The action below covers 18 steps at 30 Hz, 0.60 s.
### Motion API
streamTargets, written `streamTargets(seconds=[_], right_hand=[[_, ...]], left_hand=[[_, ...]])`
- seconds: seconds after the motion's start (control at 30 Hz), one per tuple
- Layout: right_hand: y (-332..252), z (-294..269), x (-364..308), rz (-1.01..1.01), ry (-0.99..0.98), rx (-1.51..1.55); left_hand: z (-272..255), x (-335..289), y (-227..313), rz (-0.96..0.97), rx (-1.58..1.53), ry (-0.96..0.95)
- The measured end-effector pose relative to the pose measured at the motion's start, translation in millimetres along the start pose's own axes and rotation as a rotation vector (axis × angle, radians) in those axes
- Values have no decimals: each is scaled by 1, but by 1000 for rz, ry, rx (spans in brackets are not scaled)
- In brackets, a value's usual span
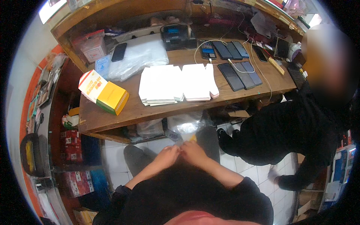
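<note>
Over my lap, below the front edge of the wooden desk, my left hand [168, 155] and my right hand [193, 152] meet with fingers closed. From between them a small clear plastic packet [174, 136] sticks up toward the desk; its contents are too blurred to name. My left fingers pinch its lower end. The right fingertips press close to the same spot, and what they grip is hidden. Just beyond the right hand shows a small yellow patch [193, 138] that I cannot make out. Nearest on the desk are stacks of flat white cut-out cardboard [161, 84].
On the wooden desk [127, 122] stand a yellow and white box [112, 98], a plastic-wrapped bundle [142, 56] with a phone on it, and several phones [230, 76] with charging cables. A person in black [270, 127] is close at right. Shelves [56, 161] line the left.
</note>
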State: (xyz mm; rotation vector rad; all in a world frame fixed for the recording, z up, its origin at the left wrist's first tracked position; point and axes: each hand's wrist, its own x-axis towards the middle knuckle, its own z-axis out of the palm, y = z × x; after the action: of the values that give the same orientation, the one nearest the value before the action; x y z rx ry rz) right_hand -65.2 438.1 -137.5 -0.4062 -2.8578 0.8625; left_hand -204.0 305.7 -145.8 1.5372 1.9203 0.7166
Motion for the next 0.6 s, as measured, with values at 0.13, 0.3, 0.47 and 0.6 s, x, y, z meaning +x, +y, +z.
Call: streamTargets(seconds=[0.13,0.3,0.47,0.6], right_hand=[[35,2,-6,28,43,209],[35,-6,-2,49,-73,-88],[2,17,26,57,-316,162],[1,22,29,-25,-131,129]], left_hand=[[-22,-3,-4,-173,-123,19],[-44,-19,-33,-223,209,-63],[-37,-14,-28,-247,277,-128],[-35,-23,-65,-299,-161,-81]])
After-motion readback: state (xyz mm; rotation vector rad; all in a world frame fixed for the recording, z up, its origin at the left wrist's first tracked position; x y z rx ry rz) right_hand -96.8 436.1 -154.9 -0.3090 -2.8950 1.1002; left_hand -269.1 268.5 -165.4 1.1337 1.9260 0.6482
